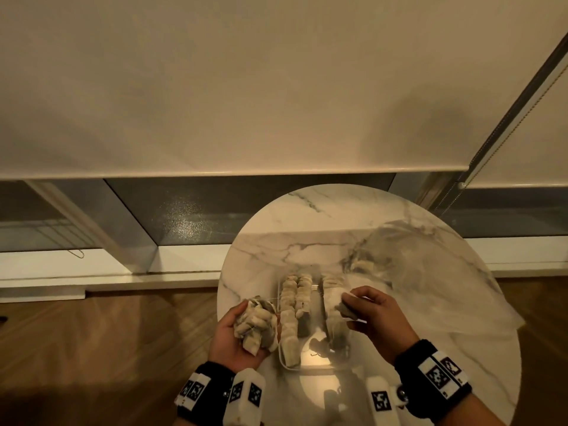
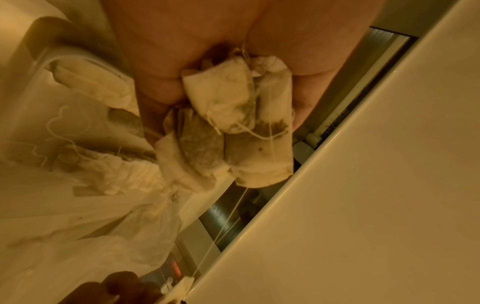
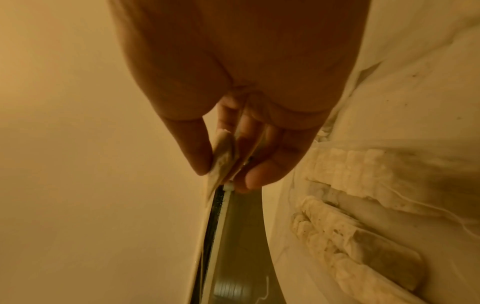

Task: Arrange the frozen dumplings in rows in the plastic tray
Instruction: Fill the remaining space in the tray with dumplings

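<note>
The dumplings look like pale, flat pouches with thin strings. My left hand (image 1: 242,321) lies palm up at the tray's left edge, its fingers curled round a bunch of several dumplings (image 1: 255,324) (image 2: 233,123). My right hand (image 1: 353,305) pinches one dumpling (image 1: 345,310) (image 3: 223,160) between thumb and fingers above the tray's right side. The clear plastic tray (image 1: 285,365) sits on the table and holds two close rows (image 1: 292,302) on its left and another row (image 1: 332,284) on its right. The near middle of the tray is bare.
The round marble table (image 1: 307,216) stands by a window with a lowered blind (image 1: 276,87). A crumpled clear plastic bag (image 1: 430,272) with more dumplings lies at the table's right. Wooden floor (image 1: 107,333) shows to the left.
</note>
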Demonstrator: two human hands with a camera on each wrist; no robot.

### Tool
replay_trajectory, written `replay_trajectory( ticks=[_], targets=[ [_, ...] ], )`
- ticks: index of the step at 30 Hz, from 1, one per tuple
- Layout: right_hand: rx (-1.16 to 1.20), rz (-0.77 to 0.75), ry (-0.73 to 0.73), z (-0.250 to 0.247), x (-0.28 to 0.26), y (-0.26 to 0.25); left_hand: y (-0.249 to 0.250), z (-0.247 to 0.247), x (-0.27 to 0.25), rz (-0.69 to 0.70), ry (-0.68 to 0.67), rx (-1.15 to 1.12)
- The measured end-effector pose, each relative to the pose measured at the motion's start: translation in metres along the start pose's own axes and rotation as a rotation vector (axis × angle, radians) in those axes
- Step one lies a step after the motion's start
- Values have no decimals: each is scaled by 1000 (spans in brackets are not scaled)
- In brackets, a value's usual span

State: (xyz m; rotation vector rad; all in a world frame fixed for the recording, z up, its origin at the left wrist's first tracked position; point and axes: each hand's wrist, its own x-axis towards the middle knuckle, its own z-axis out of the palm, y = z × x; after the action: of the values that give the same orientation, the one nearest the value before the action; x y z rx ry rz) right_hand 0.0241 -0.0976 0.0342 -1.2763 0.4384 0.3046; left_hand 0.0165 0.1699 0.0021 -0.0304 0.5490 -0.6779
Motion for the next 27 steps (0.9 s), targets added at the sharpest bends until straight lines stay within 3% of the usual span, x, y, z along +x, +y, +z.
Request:
replay_trajectory(
  ticks=[3,7,12,18,27],
  targets=[
    [103,21,21,2,3,4,13,-10,-7,51,68,171],
    [230,39,34,2,6,13,22,-18,-15,86,89,160],
    [-133,25,43,8,13,28,24,-21,-20,122,107,91],
    [-674,-11,71,14,35,55,19,-26,-30,136,184,176],
    [-900,148,-34,28,68,75,12,-37,-43,152,198,51]
  ],
)
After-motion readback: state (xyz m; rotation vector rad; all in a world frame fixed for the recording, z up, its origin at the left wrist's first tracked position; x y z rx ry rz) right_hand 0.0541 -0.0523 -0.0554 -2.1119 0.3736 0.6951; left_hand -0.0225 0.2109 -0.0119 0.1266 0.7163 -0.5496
